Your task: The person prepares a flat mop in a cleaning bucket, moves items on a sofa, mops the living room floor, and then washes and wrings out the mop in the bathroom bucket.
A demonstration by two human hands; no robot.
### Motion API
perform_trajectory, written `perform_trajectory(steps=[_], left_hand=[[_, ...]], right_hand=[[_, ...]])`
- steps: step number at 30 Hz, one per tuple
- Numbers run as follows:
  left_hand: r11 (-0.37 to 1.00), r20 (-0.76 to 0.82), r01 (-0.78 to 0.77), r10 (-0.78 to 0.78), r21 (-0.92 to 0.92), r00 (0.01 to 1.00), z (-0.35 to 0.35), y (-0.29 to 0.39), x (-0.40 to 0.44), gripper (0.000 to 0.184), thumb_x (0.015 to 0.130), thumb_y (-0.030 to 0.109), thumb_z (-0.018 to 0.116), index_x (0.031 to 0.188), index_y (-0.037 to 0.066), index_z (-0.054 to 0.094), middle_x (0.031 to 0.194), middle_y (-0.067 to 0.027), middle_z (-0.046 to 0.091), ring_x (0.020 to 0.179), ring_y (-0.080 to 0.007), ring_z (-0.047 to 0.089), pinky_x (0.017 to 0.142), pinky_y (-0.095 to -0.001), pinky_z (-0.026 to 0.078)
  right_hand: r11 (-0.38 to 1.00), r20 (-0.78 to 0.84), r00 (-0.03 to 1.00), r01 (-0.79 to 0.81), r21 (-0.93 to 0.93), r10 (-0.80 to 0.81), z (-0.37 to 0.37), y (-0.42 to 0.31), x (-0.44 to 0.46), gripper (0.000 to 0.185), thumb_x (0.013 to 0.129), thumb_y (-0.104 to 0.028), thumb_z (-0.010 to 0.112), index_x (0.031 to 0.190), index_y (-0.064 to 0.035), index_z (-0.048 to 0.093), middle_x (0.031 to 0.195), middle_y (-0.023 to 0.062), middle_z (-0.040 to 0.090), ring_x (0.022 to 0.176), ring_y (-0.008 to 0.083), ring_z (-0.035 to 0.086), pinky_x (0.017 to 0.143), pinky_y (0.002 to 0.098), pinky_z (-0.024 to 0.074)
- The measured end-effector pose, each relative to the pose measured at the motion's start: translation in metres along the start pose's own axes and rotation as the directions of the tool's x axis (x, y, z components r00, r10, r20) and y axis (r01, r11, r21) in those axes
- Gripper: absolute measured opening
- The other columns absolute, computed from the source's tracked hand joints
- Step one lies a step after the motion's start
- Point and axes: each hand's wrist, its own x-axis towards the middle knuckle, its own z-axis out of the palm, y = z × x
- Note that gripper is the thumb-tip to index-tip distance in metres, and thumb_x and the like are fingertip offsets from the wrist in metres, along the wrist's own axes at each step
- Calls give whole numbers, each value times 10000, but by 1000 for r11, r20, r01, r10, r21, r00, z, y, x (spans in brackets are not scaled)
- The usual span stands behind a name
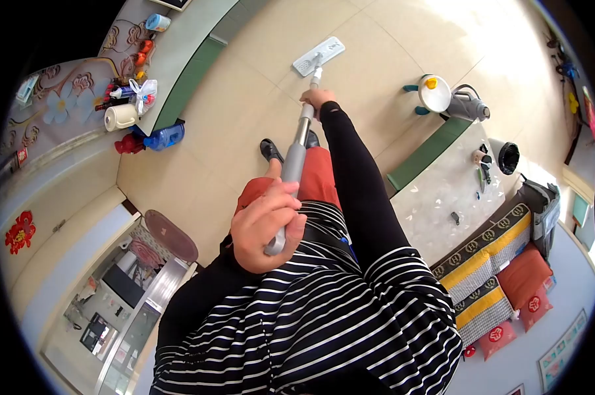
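A flat mop has a long grey and silver handle (pixel 296 158) and a pale rectangular head (pixel 319 56) that lies on the tiled floor. Near the top end of the handle is my left hand (pixel 264 227), its fingers curled round the grey grip. Lower down the pole, close to the mop head, my right hand (pixel 319 98) is wrapped round the shaft with the arm stretched out. The handle runs between the two hands above my legs and dark shoes (pixel 270 150).
A white stool (pixel 434 94) with a yellow item and a grey flask (pixel 467 106) stand at the right, by a pale table (pixel 436 191). A black bin (pixel 508 158) is beyond it. At the left are a green-edged counter (pixel 191 79) and a blue bottle (pixel 164 137).
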Motion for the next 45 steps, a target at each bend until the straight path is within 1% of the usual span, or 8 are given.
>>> perform_trajectory(steps=[8, 12, 16, 28, 35, 40, 43, 45], left_hand=[[978, 259, 101, -51, -184, 965, -42, -14, -46, 216, 702, 11, 740, 883, 25, 623, 880, -120, 650, 940, -305, 665, 994, -465, 441], [878, -209, 286, -384, -383, 899, -59, -29, -84, 269, 843, 162, 714, 1025, 20, 576, 1027, -137, 611, 1078, -298, 583, 1066, -469, 350], [679, -537, 117, -663, -725, 522, -80, -70, -111, 65, 932, 54, 542, 968, -1, 545, 931, -125, 598, 1021, -287, 566, 1051, -470, 326], [827, -426, 180, -446, -533, 787, -272, -141, -310, 225, 570, -13, 500, 792, 17, 480, 767, -134, 553, 882, -316, 568, 1049, -566, 306], [791, -696, 137, -595, -597, 402, -336, -122, -444, 242, 582, -4, 479, 820, 36, 460, 882, -151, 553, 1039, -349, 528, 1102, -543, 254], [699, -660, -33, -657, -714, 365, -350, -87, -531, 297, 643, -66, 476, 924, 29, 491, 1021, -156, 540, 1175, -378, 458, 1113, -531, 210], [736, -688, 337, -673, -586, 271, -335, -56, -507, 271, 676, -73, 453, 928, 12, 504, 1079, -170, 522, 1236, -405, 423, 1123, -549, 179], [868, -535, 497, -412, 16, 737, -338, -53, -509, 267, 713, -40, 524, 976, -39, 566, 1079, -239, 605, 1129, -436, 558, 971, -491, 423]], right_hand=[[978, -42, 996, -74, 196, 84, -10, 52, -37, 102, 751, 20, 629, 763, 25, 527, 647, 93, 529, 536, 222, 577, 490, 362, 512], [987, -35, 990, -136, 81, 139, 39, 73, 7, 74, 791, -59, 605, 768, -30, 540, 654, 71, 530, 573, 211, 562, 492, 365, 495], [966, 22, 972, -230, -118, 234, 97, 74, -3, 125, 832, -126, 533, 742, -47, 495, 626, 58, 474, 541, 205, 508, 469, 371, 456], [941, 173, 926, -337, -21, 335, 312, 210, -56, 197, 884, -192, 509, 751, -54, 461, 615, 49, 446, 527, 203, 480, 448, 385, 400], [878, 415, 804, -477, 23, 426, 468, 322, -108, 172, 906, -189, 541, 876, -54, 440, 738, 94, 495, 679, 257, 580, 615, 437, 506], [766, 526, 709, -624, 158, 469, 498, 352, -187, 140, 887, -79, 507, 936, 25, 428, 833, 198, 573, 845, 345, 670, 730, 500, 580], [716, 602, 715, -623, 315, 357, 495, 380, -174, 115, 820, 46, 508, 911, 46, 437, 787, 180, 574, 717, 334, 679, 644, 463, 600], [745, 564, 752, -583, 325, 343, 482, 382, -173, 116, 806, 63, 504, 898, 41, 438, 763, 164, 566, 670, 333, 675, 621, 460, 601]])
